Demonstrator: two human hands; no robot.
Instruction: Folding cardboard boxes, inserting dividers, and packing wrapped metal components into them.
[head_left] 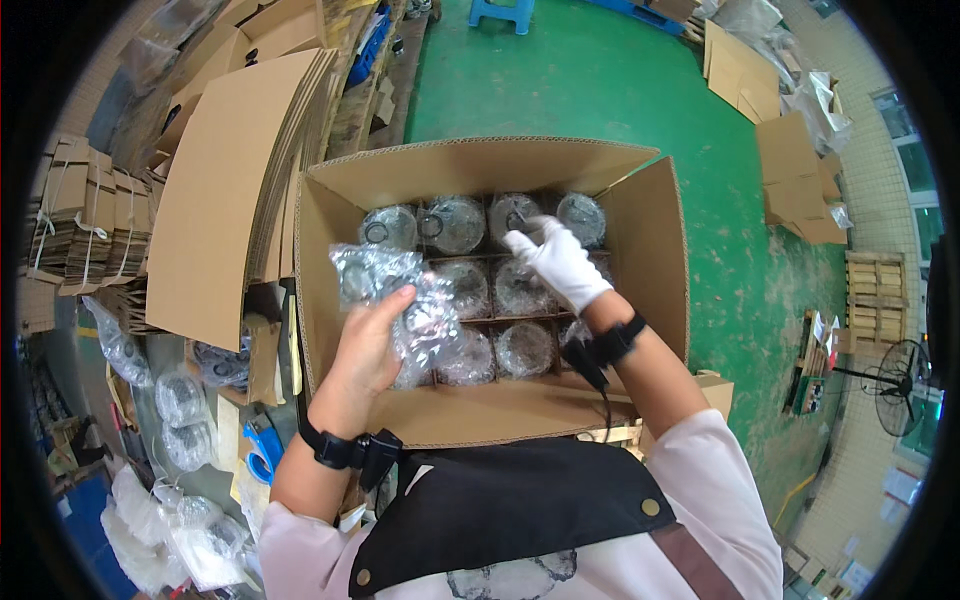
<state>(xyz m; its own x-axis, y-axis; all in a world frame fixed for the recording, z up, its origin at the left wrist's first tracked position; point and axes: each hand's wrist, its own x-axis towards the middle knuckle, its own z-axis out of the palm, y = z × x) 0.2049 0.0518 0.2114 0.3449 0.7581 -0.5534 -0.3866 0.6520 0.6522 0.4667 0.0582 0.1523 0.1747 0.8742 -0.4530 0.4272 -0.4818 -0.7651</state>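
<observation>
Left hand (365,345), left of centre in the frame: bare, thumb and fingers closed on a crinkled clear plastic bag (432,318). The bag extends above and to the right of the grip, over the left part of the open carton (500,415). Right hand (560,262), right of centre: white-gloved, fingers directed to the upper left, over or at a wrapped round item (506,208) in the carton's top row; contact and whether it grips anything cannot be determined.
</observation>
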